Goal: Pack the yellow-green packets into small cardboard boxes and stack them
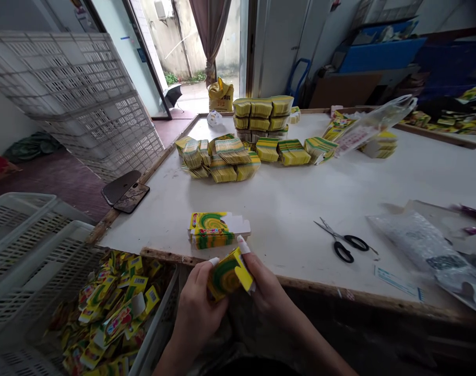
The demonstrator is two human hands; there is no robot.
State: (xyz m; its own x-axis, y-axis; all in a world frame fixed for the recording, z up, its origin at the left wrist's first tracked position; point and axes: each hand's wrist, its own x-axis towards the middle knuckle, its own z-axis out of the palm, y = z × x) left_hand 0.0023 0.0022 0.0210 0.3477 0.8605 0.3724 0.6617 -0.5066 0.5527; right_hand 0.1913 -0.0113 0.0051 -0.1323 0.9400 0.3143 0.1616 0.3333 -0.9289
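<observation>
Between my two hands, just off the table's front edge, is a small yellow and green carton [225, 278] with a flap standing out at its right end. My left hand [199, 303] grips the carton's left side. On its right end, by the flap, my right hand [263, 282] is closed. White coverings show on some fingertips. A short stack of flat printed cartons [214, 230] lies on the table just beyond my hands. Below on the left, a white plastic crate [159, 318] holds many yellow cartons [120, 318].
Black-handled scissors [343, 245] lie open on the white table [285, 209]. Bundled flat cartons [226, 156] stand farther back, near a taller stack [263, 117]. Two phones [131, 197] rest at the left edge. Clear plastic packaging [421, 245] is at right.
</observation>
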